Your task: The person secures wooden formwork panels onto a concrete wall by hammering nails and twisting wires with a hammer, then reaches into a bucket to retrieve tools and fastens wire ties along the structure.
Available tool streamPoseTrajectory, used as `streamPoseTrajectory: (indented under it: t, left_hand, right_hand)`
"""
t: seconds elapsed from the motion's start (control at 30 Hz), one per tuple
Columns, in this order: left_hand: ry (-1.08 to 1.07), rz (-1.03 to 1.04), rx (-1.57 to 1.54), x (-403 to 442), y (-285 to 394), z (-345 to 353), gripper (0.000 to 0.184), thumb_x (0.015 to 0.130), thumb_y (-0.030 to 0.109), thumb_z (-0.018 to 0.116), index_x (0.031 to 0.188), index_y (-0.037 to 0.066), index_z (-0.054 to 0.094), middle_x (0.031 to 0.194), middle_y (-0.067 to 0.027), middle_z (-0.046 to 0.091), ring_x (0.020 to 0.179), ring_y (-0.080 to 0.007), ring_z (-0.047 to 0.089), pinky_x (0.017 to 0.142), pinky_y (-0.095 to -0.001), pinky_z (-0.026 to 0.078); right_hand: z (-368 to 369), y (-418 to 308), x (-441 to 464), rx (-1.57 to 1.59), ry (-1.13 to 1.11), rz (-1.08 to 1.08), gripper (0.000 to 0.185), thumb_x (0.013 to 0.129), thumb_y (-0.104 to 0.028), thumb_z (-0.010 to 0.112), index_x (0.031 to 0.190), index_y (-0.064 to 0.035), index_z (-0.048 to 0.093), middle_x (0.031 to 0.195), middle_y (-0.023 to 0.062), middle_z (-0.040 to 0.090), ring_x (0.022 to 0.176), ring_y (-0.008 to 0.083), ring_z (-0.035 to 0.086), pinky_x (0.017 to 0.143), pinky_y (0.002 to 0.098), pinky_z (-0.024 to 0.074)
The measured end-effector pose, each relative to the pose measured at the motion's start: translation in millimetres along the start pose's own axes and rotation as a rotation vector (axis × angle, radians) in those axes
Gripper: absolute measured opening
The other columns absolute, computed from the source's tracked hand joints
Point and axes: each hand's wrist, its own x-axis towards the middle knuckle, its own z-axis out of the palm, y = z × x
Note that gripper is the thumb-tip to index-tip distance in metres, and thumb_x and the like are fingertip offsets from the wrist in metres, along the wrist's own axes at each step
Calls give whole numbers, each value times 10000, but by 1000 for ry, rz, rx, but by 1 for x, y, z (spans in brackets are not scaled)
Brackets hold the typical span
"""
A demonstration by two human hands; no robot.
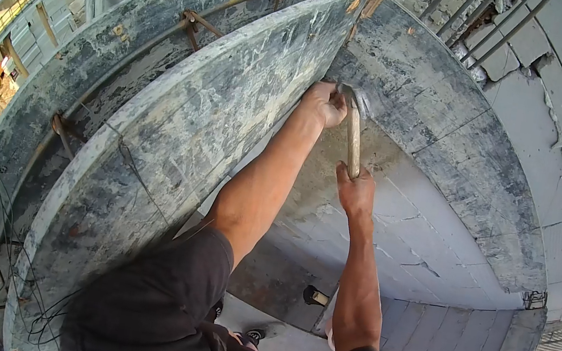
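My right hand (356,189) is wrapped round the wooden handle of a claw hammer (353,139). The metal head is up beside my left hand, at the inner corner where two boards meet. My left hand (326,104) is closed in a pinch against that corner; whatever its fingers hold is hidden or too small to make out. On the left of the corner stands a stained, upright formwork panel (190,100). To the right runs another weathered board (442,116), with splintered wood at the top of the joint.
Rusty rebar (195,21) runs between the left panel and another panel (4,156) behind it. Steel bars (502,34) stick out from broken masonry at upper right. A grey block wall (425,233) lies below. Loose wires (35,291) hang at lower left.
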Motion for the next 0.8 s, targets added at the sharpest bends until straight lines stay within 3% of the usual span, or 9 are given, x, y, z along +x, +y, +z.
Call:
streamPoseTrajectory:
  t: [0.07,0.2,0.33,0.37,0.47,0.6,0.63,0.73,0.8]
  left_hand:
    - [41,7,-56,-6,0,1,186,979,101,587,838,-13,630,702,-65,647,557,-136,609,509,-226,564]
    - [37,-34,-7,-12,2,0,185,985,132,587,874,-6,639,713,-57,657,573,-130,616,518,-237,559]
    - [-53,-18,5,-28,-1,-2,180,992,136,578,902,-6,643,753,-58,670,586,-126,621,521,-240,555]
    - [-120,-86,-101,-31,4,-4,167,947,85,593,964,-81,592,821,-154,656,658,-239,664,588,-340,606]
    - [-163,109,-63,-39,-7,-10,158,950,105,587,982,-49,585,845,-143,649,694,-237,659,612,-342,602]
    - [-160,-112,-53,20,11,-21,140,945,143,634,906,11,612,810,-77,656,694,-199,639,643,-318,603]
    - [-68,-17,31,23,7,-18,148,955,160,639,884,30,624,772,-50,646,646,-170,623,590,-326,582]
    - [21,-44,-59,1,3,-5,153,971,167,624,890,37,631,750,-43,632,590,-157,599,536,-350,536]
    - [49,-11,-21,-8,1,-1,146,982,129,595,900,16,637,754,-46,659,613,-137,626,528,-268,542]
  right_hand:
    - [-1,0,2,-50,-76,62,282,869,-266,733,855,-7,622,719,221,656,694,425,659,608,426,509]
    - [-21,-30,-12,146,67,5,235,877,-217,719,841,-4,625,689,206,647,682,377,666,638,405,515]
    - [-17,0,-2,3,120,-507,117,809,-83,710,873,-31,628,726,164,643,672,359,670,608,390,515]
    - [-17,-13,-3,34,159,-535,132,783,-61,699,889,-40,624,750,155,639,667,364,667,606,387,516]
    - [-8,-6,-1,117,113,-445,132,782,-65,695,887,-38,620,743,164,640,691,377,671,611,387,517]
    - [-4,-1,14,-151,-128,24,258,885,-259,677,873,-3,645,726,220,646,727,437,653,643,455,510]
    - [-2,10,14,-120,-130,17,349,917,-349,654,866,-3,653,729,233,650,725,451,649,656,479,503]
    - [-19,-15,4,-54,-59,52,280,898,-298,691,858,-23,654,721,220,652,724,435,660,649,452,512]
    - [-30,-30,-5,93,-3,-1,242,882,-261,716,853,-29,652,715,215,651,726,424,667,648,433,517]
